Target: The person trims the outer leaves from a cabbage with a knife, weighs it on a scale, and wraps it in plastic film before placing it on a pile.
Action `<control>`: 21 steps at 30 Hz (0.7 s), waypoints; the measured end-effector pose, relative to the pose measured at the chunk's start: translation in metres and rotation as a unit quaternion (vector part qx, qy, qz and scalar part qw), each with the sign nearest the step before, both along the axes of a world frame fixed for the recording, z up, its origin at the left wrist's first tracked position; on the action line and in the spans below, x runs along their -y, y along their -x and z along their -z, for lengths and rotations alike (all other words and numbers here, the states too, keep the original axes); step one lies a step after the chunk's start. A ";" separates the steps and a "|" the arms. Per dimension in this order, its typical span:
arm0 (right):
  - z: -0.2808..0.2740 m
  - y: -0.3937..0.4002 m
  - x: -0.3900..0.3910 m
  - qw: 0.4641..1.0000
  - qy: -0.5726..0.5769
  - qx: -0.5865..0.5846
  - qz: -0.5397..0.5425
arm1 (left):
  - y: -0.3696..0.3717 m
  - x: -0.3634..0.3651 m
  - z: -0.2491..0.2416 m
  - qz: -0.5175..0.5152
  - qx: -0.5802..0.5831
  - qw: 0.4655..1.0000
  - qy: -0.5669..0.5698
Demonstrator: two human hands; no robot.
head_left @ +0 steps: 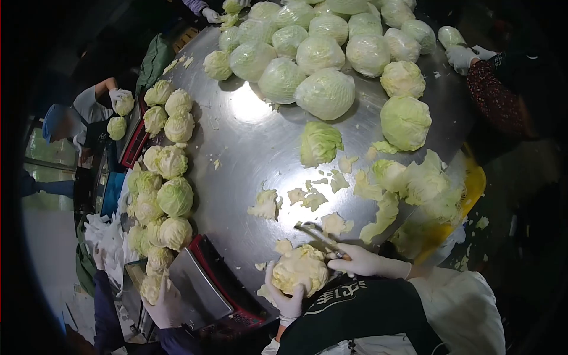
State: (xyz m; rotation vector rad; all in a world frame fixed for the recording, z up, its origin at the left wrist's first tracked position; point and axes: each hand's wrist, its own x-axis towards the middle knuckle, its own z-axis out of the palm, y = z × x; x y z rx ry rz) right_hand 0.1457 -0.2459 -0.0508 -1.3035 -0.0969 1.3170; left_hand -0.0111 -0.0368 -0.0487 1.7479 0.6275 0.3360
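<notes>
- Cabbage, pale yellow, round and ruffled (300,269), sits at the near edge of the broad, shiny steel desk (234,168), just in front of the dark apron (367,307); whether its underside touches the metal, I cannot tell.
- White-gloved left hand (289,306) grasps it from the near left side, fingers spread around the curve; that wide hold should stop it rolling, and the fingertips are best kept low, away from the edge.
- White-gloved right hand (362,261) grips the slim metal knife (321,238) beside it; short, light strokes angled away from the left fingers would suit.
- Torn pale-green leaf scraps (313,199) lie beyond; keeping them clear of the blade should help.
</notes>
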 end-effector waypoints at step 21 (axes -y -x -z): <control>-0.065 -0.026 -0.005 0.805 0.067 0.563 -0.173 | -0.065 0.035 -0.004 -0.032 0.006 0.992 0.126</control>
